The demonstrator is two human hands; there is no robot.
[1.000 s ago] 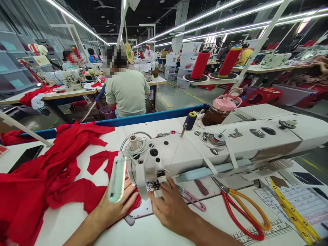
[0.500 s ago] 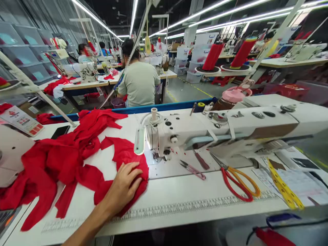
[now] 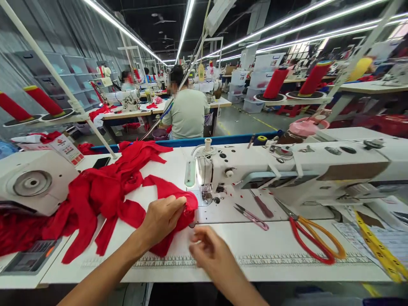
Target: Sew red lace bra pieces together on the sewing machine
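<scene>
Far left: red fabric pile on white table. Left hand closed on red fabric piece, just left of needle plate. Right hand blurred — grip indeterminate — near fabric edge. Sewing machine behind; snips, scissors, measuring tape rightward.

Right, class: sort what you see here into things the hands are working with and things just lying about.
In use: red fabric piece, left hand, right hand, sewing machine.
Lying about: red-handled scissors, thread snips, yellow tape measure, phone.
</scene>
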